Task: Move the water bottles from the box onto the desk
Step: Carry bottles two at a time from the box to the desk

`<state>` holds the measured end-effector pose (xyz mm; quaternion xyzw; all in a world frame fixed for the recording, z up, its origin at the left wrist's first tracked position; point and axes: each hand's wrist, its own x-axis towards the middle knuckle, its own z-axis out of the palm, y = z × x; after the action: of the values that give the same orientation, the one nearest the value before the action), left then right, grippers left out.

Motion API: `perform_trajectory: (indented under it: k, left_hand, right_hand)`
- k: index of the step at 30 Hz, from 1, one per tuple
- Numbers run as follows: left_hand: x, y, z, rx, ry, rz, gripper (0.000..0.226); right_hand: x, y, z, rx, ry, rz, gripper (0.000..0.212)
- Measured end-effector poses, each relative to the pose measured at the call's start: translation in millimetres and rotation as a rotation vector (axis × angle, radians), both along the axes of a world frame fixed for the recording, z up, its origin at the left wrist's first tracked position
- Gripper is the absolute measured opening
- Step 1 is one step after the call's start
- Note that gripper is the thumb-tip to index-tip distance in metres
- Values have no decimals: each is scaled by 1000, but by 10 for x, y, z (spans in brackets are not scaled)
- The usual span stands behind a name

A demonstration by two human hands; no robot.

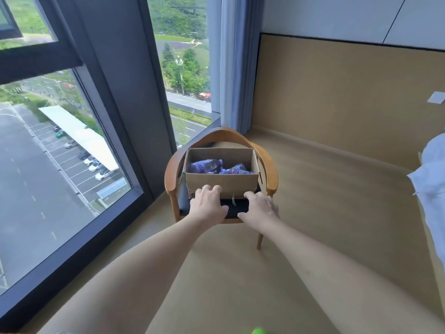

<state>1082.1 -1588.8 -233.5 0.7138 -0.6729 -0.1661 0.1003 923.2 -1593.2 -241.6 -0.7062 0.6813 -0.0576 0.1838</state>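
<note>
Open cardboard box (221, 183) sits on dark seat of a wooden armchair (269, 169), centre of frame, w/ purple-labelled water bottles (206, 166) lying on their sides inside. Left hand (208, 206) and right hand (258, 207) both reach to box's near wall at its bottom edge, fingers spread and lightly bent, touching cardboard, gripping nothing. Big window (72, 141) at left, curtain (231, 63) top centre, white bedding (431, 179) at right edge.
</note>
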Motion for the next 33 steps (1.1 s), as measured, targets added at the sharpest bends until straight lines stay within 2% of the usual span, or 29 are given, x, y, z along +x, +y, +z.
perform_trajectory:
  k: [6, 15, 18, 23, 29, 33]
  left_hand:
    - [140, -1094, -265, -6, 4, 37, 45]
    - [256, -2578, -606, 97, 26, 165, 59]
    - [292, -2874, -773, 158, 23, 178, 61]
    - [394, -3396, -1038, 223, 14, 195, 56]
    - [542, -4013, -1496, 295, 31, 139, 53]
    - [712, -4436, -1825, 377, 35, 109, 52]
  right_hand:
    - [159, -1129, -252, 10, -2, 46, 59]
    - [162, -2862, -496, 101, 52, 118, 46]
    - [179, -3201, -642, 156, 61, 105, 42]
    - [252, -3614, -978, 248, 68, 101, 47]
    - [402, -4114, -1413, 376, 91, 75, 47]
    - [533, -4429, -1755, 469, 118, 17, 54]
